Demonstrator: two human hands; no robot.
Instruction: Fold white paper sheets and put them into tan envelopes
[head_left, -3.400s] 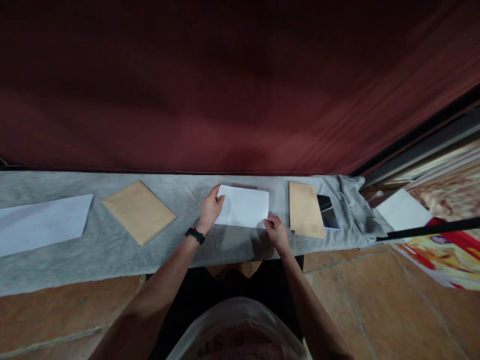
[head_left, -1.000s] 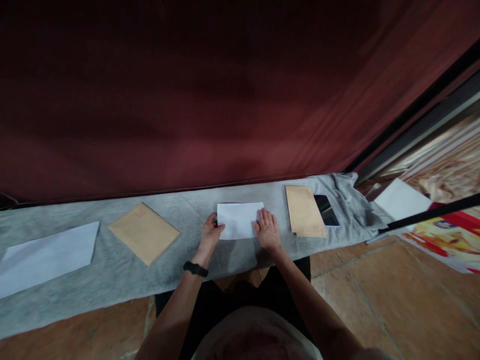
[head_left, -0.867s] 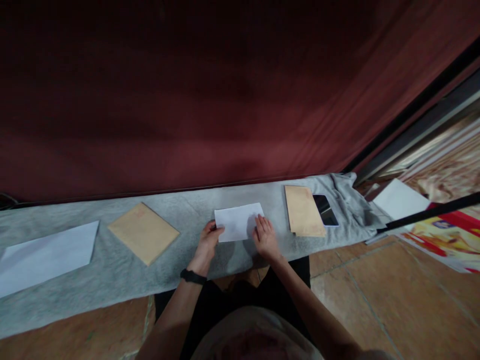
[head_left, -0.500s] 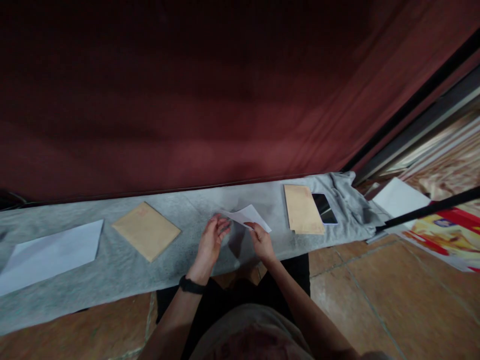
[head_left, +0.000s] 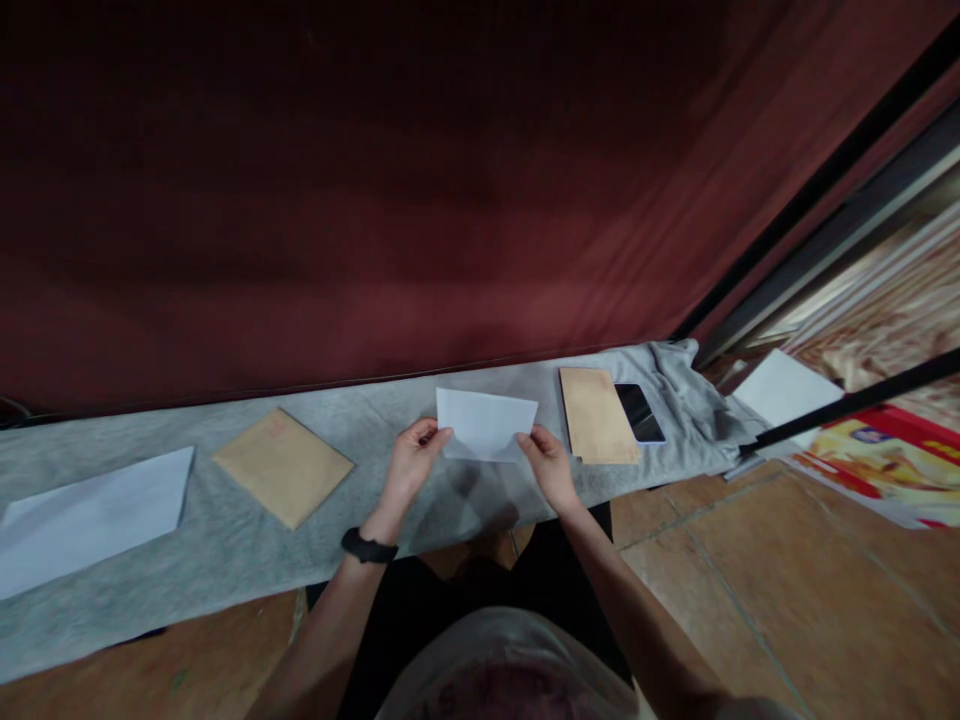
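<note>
Between my two hands a white sheet of paper (head_left: 486, 424), seemingly folded, is held level above the cloth. My left hand (head_left: 414, 455) pinches its left edge, thumb on top. At the right edge, my right hand (head_left: 547, 462) grips it the same way. A brown envelope (head_left: 283, 467) lies turned at an angle to the left of my left hand. To the right of my right hand rest brown envelopes (head_left: 598, 415), apparently stacked, partly covering a dark-screened phone (head_left: 640, 412).
A grey cloth (head_left: 225, 560) covers the long narrow surface, bunched at its right end. White paper (head_left: 97, 518) lies at the far left. A dark red panel (head_left: 450, 250) rises behind. At right are a black bar (head_left: 862, 403), a white sheet (head_left: 784, 388) and a colourful printed package (head_left: 892, 460).
My left hand has closed on the left edge of the paper, which it was only beside before. The paper has turned from slanted and edge-on to flat and facing me.
</note>
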